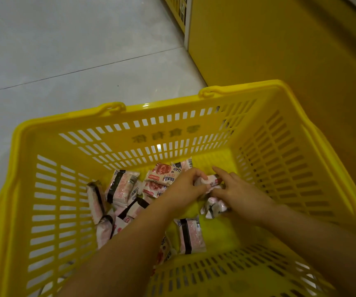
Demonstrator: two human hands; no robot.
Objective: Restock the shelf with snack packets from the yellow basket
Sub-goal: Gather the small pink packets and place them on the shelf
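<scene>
A yellow slotted plastic basket (50,189) fills the lower view, standing on the floor. Several pink-and-white snack packets (121,185) lie loose on its bottom. Both my hands reach down into the basket at its far right part. My left hand (185,187) pinches a small pink packet (208,181) between thumb and fingers. My right hand (237,191) grips crumpled packets (214,205) under its palm, with the index finger stretched out over the pinched packet. Another packet (191,234) lies flat below my forearms.
The yellow side panel of a shelf unit (280,39) rises at the right, close to the basket. A yellow wire rack (179,9) shows at the top. Pale grey floor tiles (65,50) stretch to the left and behind the basket.
</scene>
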